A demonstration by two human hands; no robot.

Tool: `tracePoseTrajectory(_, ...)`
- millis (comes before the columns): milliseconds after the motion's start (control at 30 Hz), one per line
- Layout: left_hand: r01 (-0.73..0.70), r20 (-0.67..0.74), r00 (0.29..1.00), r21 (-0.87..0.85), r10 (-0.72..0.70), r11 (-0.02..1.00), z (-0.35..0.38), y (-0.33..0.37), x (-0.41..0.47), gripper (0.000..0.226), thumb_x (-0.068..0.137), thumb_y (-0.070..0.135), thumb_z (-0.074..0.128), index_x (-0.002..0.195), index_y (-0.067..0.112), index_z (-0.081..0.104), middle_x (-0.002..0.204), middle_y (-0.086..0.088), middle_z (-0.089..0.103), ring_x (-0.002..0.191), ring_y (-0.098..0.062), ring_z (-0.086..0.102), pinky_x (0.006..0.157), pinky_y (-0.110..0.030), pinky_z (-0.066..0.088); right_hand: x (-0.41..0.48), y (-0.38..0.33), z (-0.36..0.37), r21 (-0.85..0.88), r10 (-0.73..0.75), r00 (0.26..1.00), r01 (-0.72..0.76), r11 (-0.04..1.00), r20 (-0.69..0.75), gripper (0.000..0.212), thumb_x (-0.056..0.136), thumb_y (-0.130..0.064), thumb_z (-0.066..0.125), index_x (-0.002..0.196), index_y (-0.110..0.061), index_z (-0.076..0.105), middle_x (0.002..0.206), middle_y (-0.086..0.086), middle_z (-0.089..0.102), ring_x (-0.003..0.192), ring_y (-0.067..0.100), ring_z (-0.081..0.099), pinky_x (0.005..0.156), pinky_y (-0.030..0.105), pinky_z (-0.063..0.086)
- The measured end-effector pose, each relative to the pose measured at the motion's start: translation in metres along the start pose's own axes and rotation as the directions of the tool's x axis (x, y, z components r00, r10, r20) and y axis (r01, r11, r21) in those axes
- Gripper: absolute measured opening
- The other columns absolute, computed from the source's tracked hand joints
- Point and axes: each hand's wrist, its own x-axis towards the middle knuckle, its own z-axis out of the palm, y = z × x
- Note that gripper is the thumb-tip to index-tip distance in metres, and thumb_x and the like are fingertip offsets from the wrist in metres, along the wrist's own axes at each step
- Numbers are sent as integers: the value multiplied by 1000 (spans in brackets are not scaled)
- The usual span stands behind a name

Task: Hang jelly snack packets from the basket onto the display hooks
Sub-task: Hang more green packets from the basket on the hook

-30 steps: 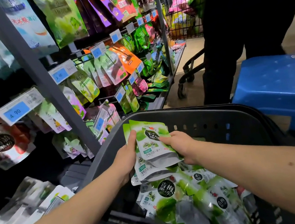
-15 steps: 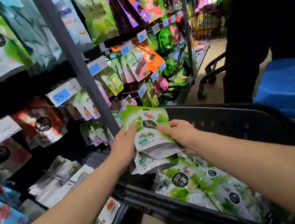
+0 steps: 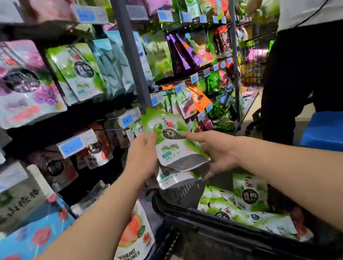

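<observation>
Shop rack [image 3: 129, 46] behind; both hands hold green-white jelly pkts [image 3: 171, 143].

Green-white jelly packets [image 3: 171, 143], perhaps three, held upright above basket [image 3: 219, 244].

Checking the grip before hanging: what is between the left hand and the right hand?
In the head view, a small stack of green packets fills the gap: the left hand grips its left edge, the right hand its right edge.

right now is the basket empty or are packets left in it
Not empty: several green packets lie piled inside the basket.
</observation>
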Motion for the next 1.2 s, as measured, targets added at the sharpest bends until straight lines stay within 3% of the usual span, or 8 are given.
tracePoseTrajectory(100,-27,-103,994,45,31,999,-30,22,-1,38,108,29,39,78,11,54,84,-9,62,83,-30,56,68,-36,33,-17,-11,27,49,-9,995,4,999,99,57,85,-53,75,128,-16,68,128,16,69,120,46,62,97,82,36)
tracePoseTrajectory(367,11,-173,984,-196,-46,981,-85,58,20,36,101,50,52,83,20,62,86,3,68,86,-21,64,74,-36,49,-14,-52,83,132,-232,971,224,966,49,48,84,-38,79,126,-15,69,119,14,74,116,33,68,104,60,49)
tracePoseTrajectory(467,38,-124,989,-314,-81,949,-98,57,35,47,87,68,58,109,28,71,105,8,76,100,-19,72,95,-45,55,-4,-70,96,90,-268,962,263,961,46,41,91,-39,73,123,-13,68,112,15,76,103,33,74,85,54,61)
tracePoseTrajectory(633,16,-148,987,-277,-59,961,-107,52,57,97,69,96,44,144,34,50,140,9,61,127,-19,59,111,-48,43,27,-98,110,51,-287,957,284,957,47,45,90,-35,76,124,-7,67,103,16,77,82,31,74,52,36,60)
tracePoseTrajectory(733,-22,-235,971,-237,-35,971,-112,52,71,87,88,84,25,154,29,40,156,7,44,142,-18,43,120,-48,31,51,-112,115,59,-312,947,308,950,73,45,90,-35,76,123,-5,67,106,16,77,93,34,75,68,44,64)
tracePoseTrajectory(833,-60,-287,958,-210,-3,976,-115,47,87,80,89,80,24,147,31,48,147,9,53,135,-16,49,118,-48,35,73,-124,116,69,-323,943,318,945,84,52,85,-37,80,126,-7,67,114,17,75,110,34,71,93,54,58)
tracePoseTrajectory(1000,-74,-358,934,-193,1,978,-120,45,109,56,106,57,28,150,27,47,148,10,50,136,-12,45,117,-40,33,92,-145,122,56,-346,927,341,938,143,49,88,-40,76,125,-10,69,115,16,75,110,33,71,84,47,61)
tracePoseTrajectory(1200,-71,-528,847,-8,57,997,-126,45,130,39,111,37,30,127,21,62,121,9,60,108,-9,48,92,-26,33,98,-165,130,-65,-393,903,409,910,174,45,89,-48,73,117,-13,74,108,14,77,101,31,73,84,47,61)
